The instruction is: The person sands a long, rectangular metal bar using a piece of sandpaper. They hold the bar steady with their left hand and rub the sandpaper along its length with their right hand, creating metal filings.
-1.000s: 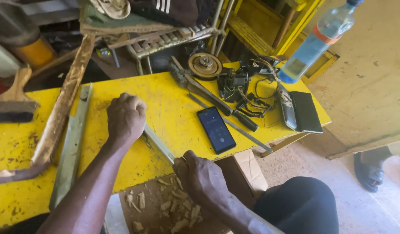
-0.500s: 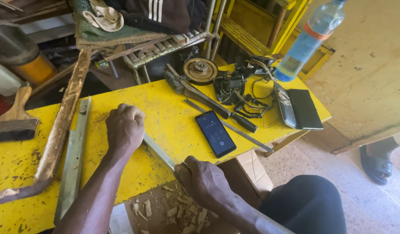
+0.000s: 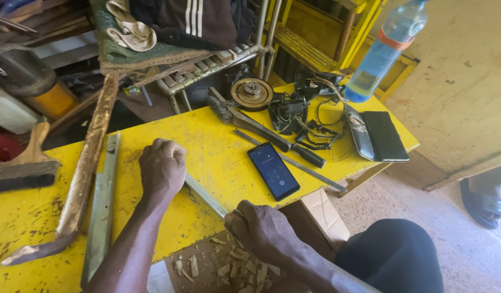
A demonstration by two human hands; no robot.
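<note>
Hands frame a thin pale strip (image 3: 203, 195) in the head view, just below the middle of the frame. The left hand (image 3: 162, 168) is closed into a fist and presses down on the strip's upper end, pinning it to the yellow table (image 3: 218, 135). The right hand (image 3: 264, 230), lower and right of centre, is curled shut around the strip's other end, where it juts past the table's near edge. Whether that hand also holds a tool I cannot tell. Wood chips (image 3: 228, 266) lie on the floor under the right hand. At the left of the frame a long grey bar (image 3: 101, 201) lies beside a weathered plank (image 3: 85, 173). A dark phone (image 3: 273, 171) lies to the right of the strip, near a slim metal rod (image 3: 299, 163). A plastic bottle (image 3: 383, 51) stands at the upper right.

By my reading, the step in hand is bracing the strip while its overhanging end is worked. Any further stroke calls for firm downward pressure from the left fist so the strip cannot slide.

Compared with half a second ago, both hands keep the same grip and place. Only the camera's aim has shifted slightly.
</note>
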